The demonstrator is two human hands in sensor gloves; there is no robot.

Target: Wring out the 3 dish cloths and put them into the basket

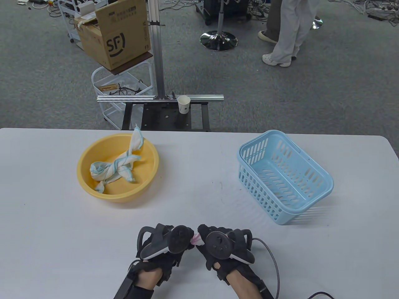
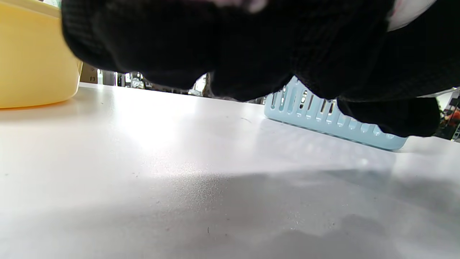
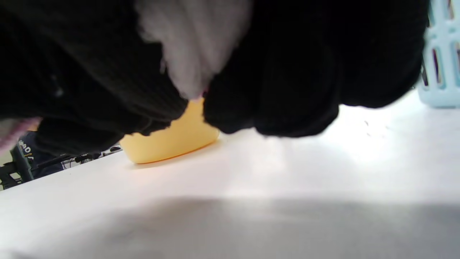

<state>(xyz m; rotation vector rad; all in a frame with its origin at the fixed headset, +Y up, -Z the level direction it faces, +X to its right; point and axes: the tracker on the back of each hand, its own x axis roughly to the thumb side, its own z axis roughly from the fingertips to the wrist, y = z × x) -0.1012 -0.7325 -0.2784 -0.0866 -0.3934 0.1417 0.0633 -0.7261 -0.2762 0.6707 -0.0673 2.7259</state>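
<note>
Both hands are together near the table's front edge, gripping one pink-and-white dish cloth point(image 1: 196, 239) between them. My left hand point(image 1: 168, 241) curls round one end, my right hand point(image 1: 215, 243) round the other; only a small twisted piece shows between the trackers. In the right wrist view the white cloth point(image 3: 196, 43) bulges out between the curled black fingers point(image 3: 287, 90). The left wrist view shows curled fingers point(image 2: 251, 54) above the table. Twisted white-and-blue cloth point(image 1: 117, 166) lies in the yellow basin point(image 1: 93, 187). The blue basket point(image 1: 324, 187) holds nothing that I can see.
The yellow basin point(image 2: 32, 61) stands at the back left, the blue basket point(image 2: 334, 118) at the back right, tilted. Beyond the table are a metal rail with a paper cup point(image 1: 184, 104), a cardboard box point(image 1: 117, 34) on a cart, and a person's legs point(image 1: 286, 34).
</note>
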